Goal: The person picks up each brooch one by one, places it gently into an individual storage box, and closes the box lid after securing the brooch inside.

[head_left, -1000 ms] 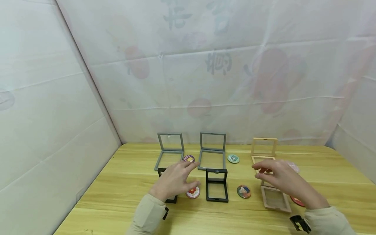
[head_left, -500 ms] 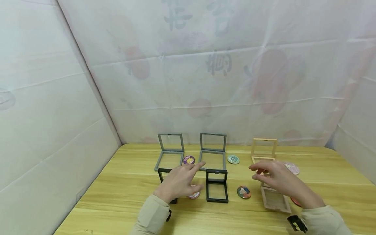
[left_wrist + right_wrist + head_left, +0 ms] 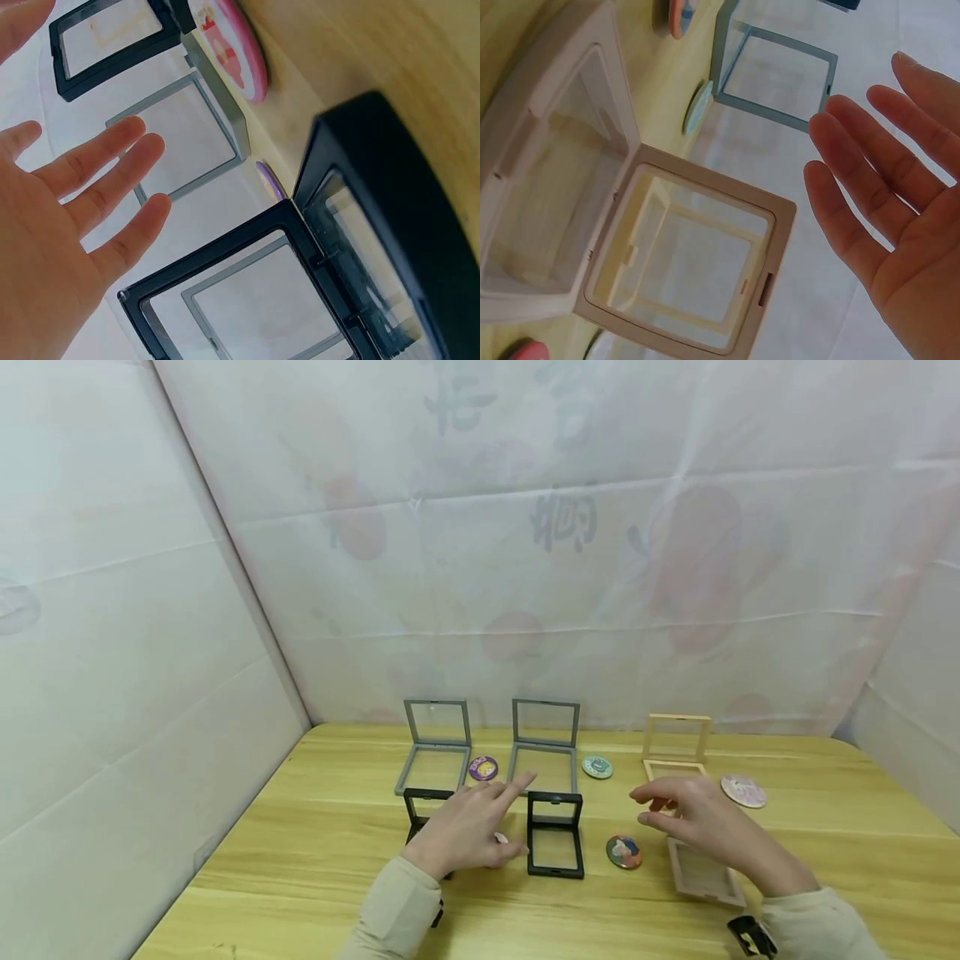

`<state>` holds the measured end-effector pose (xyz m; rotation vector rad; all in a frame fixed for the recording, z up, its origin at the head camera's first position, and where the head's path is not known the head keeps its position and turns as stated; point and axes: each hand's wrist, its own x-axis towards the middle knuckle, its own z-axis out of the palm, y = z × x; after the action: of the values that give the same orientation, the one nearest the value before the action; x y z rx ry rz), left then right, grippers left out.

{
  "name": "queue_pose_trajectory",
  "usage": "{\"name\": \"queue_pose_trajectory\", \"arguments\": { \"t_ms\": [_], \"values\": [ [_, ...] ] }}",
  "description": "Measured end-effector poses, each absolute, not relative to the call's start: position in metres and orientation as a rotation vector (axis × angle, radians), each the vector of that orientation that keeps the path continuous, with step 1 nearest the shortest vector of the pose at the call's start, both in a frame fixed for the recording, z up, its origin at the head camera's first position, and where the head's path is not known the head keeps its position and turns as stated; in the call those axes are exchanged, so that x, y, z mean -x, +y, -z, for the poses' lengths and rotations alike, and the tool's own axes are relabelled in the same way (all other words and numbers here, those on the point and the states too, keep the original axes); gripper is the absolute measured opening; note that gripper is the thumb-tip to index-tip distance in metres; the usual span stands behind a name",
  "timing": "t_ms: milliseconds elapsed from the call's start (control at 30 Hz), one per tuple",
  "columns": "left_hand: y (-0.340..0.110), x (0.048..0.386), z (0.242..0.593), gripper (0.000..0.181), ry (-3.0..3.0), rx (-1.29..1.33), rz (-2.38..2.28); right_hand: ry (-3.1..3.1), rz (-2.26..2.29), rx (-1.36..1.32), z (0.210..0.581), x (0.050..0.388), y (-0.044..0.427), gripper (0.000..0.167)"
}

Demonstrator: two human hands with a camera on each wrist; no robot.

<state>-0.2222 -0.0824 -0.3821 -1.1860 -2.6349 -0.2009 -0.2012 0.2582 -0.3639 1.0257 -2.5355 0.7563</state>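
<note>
My left hand [image 3: 468,828] hovers over a black hinged display frame [image 3: 405,195], fingers spread and holding nothing. It partly covers a pink-rimmed round badge [image 3: 232,49]. Just right of it a second black frame [image 3: 555,871] stands with its lid raised. My right hand [image 3: 701,810], relaxed and holding nothing, is above a tan hinged frame [image 3: 780,232] and partly hides a pale yellow one [image 3: 678,717] behind. Left of that hand lies a multicoloured badge [image 3: 624,852]; to its right lies a pale pink badge [image 3: 744,791].
Two grey hinged frames, a left one [image 3: 437,702] and a right one [image 3: 546,702], stand open at the back of the wooden table [image 3: 285,852]. Beside them lie a purple badge [image 3: 483,768] and a teal badge [image 3: 597,767]. A white printed cloth [image 3: 465,568] hangs behind.
My left hand has drifted right, further over the pink-rimmed badge. My right hand has shifted slightly left, uncovering the pale pink badge. The frames and badges stay put.
</note>
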Motion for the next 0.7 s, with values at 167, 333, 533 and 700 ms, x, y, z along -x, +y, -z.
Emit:
{"name": "queue_pose_trajectory", "arguments": {
  "t_ms": [167,333,533,700],
  "values": [
    [-0.0815,0.2220,0.3835,0.088,-2.654,1.194,0.196,-2.576,-0.747,-0.993,0.3651,0.2010,0.2550,0.019],
    [-0.0795,0.2196,0.3836,0.089,-2.671,1.189,0.187,-2.569,-0.736,-1.001,0.3649,0.2027,0.2528,0.019],
    [-0.0764,0.2190,0.3857,0.091,-2.686,1.191,0.169,-2.589,-0.736,-1.009,0.3653,0.2042,0.2514,0.019],
    [-0.0746,0.2196,0.3867,0.093,-2.680,1.207,0.154,-2.622,-0.740,-0.992,0.3654,0.2037,0.2503,0.018]
  ]
}}
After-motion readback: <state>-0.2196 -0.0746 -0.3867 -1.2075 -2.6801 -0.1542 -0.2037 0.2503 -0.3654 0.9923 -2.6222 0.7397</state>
